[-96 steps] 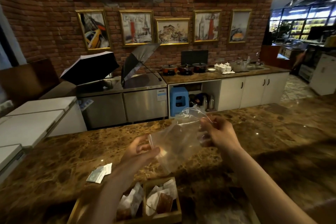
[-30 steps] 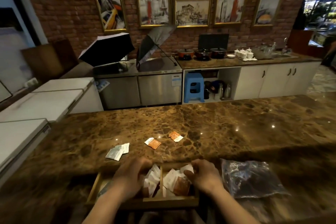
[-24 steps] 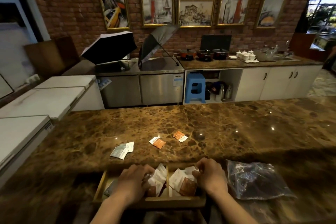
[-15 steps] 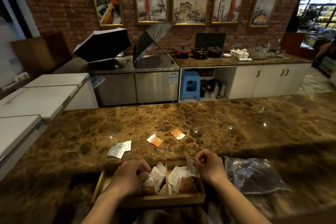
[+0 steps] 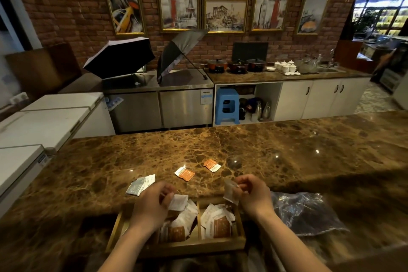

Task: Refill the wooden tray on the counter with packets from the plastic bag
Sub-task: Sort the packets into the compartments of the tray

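Marble counter (image 5: 254, 150) carries a wooden tray (image 5: 176, 244) at its near edge, its compartments holding packets, with a plastic bag (image 5: 306, 214) lying just right of it. Over the tray, the left hand (image 5: 150, 205) pinches a white packet (image 5: 178, 202); the right hand (image 5: 254, 196) pinches a pale packet (image 5: 230, 192). Beyond lie two orange packets (image 5: 185, 174).

Your left hand (image 5: 152, 202) and right hand (image 5: 254, 194) each pinch 1 packet above the wooden tray (image 5: 176, 246); the plastic bag (image 5: 306, 213) lies just right.

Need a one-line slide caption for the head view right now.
Each hand, left and right, holds a packet above the wooden tray.
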